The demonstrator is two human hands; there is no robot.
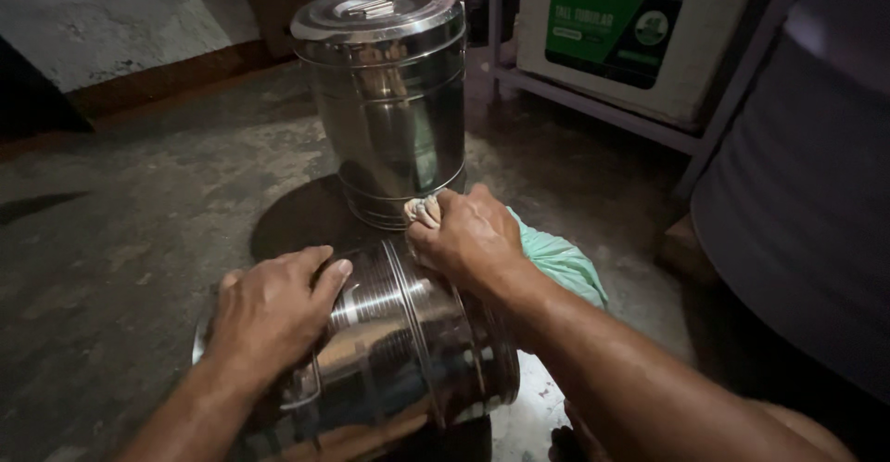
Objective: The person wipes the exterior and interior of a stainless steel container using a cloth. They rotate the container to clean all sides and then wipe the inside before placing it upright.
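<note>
Right hand [468, 235] clutches a rag [424, 210] on the tipped drum [399, 341], left hand [269, 309] flat.

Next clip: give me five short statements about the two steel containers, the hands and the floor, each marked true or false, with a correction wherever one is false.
1. The steel container lying on its side is under both hands. True.
2. The upright steel container has no lid. False: a steel lid sits on it.
3. The right hand presses a small cloth against the lying container. True.
4. The left hand is lifted clear of the container. False: it rests flat on its side.
5. The green bag lies left of the left hand. False: it lies behind the right hand on the concrete floor.
</note>
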